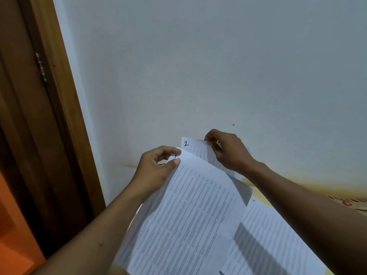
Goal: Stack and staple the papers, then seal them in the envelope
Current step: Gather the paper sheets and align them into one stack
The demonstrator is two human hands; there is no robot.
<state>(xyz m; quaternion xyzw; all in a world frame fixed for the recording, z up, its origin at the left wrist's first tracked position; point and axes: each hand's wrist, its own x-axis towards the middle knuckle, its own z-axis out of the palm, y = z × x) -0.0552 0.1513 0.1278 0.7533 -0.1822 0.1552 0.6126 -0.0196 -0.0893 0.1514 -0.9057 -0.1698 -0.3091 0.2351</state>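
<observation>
The left hand pinches the top left corner of a white printed sheet marked "1" between thumb and forefinger, holding it lifted; the right hand grips, with fingers closed, the top edge of a second white printed sheet marked "2", which lies behind and at about 1 o'clock from the first; the two sheets overlap but their top edges are not yet level, so I judge the stacking step unfinished.

A third white printed sheet lies flat on the pale yellow tabletop at about 4 o'clock from the lifted sheet, partly under its shadow.

The papers look thin, light and limp; the held sheet bows along its right edge under its own weight, so it will likely flop and slide against its neighbour; corners and the top edge seem the sensible places to hold, with a light pinch, since a hard squeeze would crease them; squaring the edges against the tabletop would likely help before stapling.

At about 3 o'clock, at the frame's right edge, lies a brownish flat thing with striped border, possibly the envelope; I cannot tell whether it holds anything; no stapler shows.
</observation>
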